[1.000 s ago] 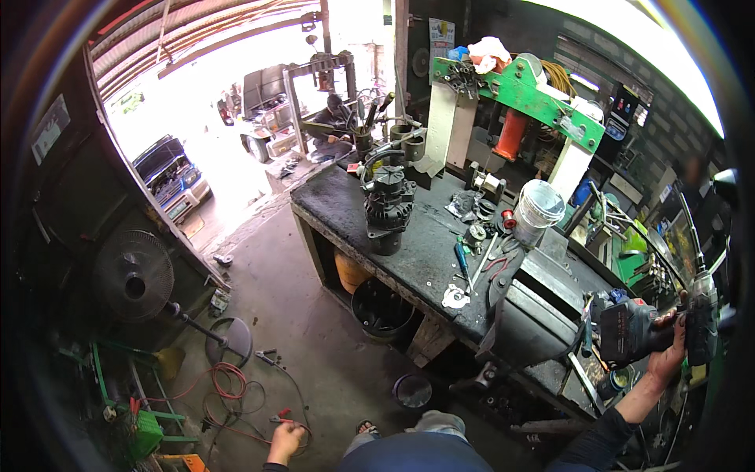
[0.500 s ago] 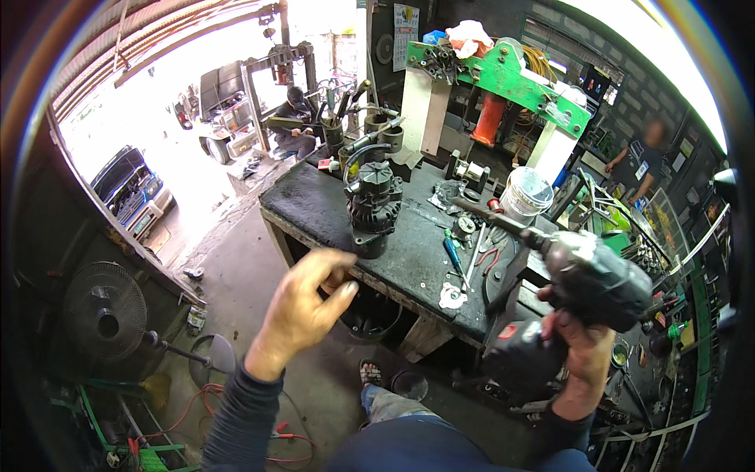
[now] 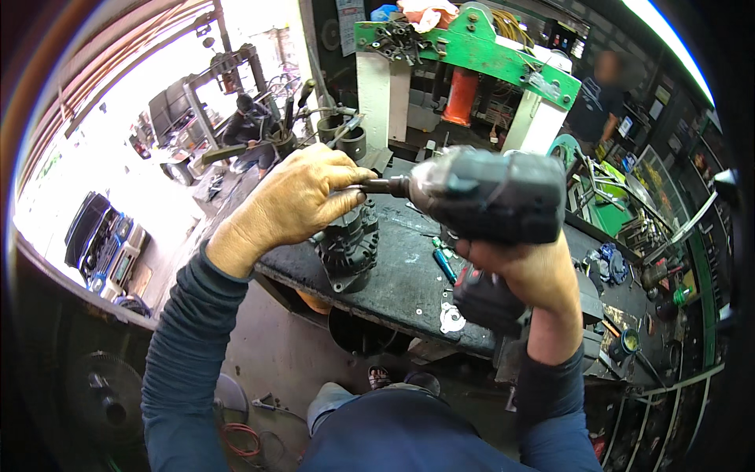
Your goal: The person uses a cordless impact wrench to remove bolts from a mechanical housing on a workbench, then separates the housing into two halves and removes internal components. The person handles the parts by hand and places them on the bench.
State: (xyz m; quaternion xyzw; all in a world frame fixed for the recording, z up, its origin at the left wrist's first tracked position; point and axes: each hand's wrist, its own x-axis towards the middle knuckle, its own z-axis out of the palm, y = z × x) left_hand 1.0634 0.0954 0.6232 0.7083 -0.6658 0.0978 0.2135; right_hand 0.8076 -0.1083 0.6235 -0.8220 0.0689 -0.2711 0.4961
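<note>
My right hand (image 3: 539, 275) grips the handle of a black cordless impact wrench (image 3: 495, 197), held up over the workbench (image 3: 397, 303) and pointing left. A dark socket extension (image 3: 387, 186) sticks out of its nose. My left hand (image 3: 295, 193) pinches the far end of that extension between thumb and fingers. Below my left hand a dark alternator (image 3: 350, 256) stands upright on the bench, its top partly hidden by the hand. A teal-handled screwdriver (image 3: 444, 263) and a small pale metal plate (image 3: 452, 318) lie to its right.
A green press frame (image 3: 519, 67) with a red cylinder (image 3: 461, 96) rises behind the bench. One person (image 3: 602, 98) stands at the back right; another (image 3: 250, 130) crouches at the back left. A cluttered tool rack (image 3: 668, 228) lines the right side.
My right hand has brought the impact wrench left and up. My left hand has risen and closed on the extension's end. The view has shifted, with the alternator now lower left in it.
</note>
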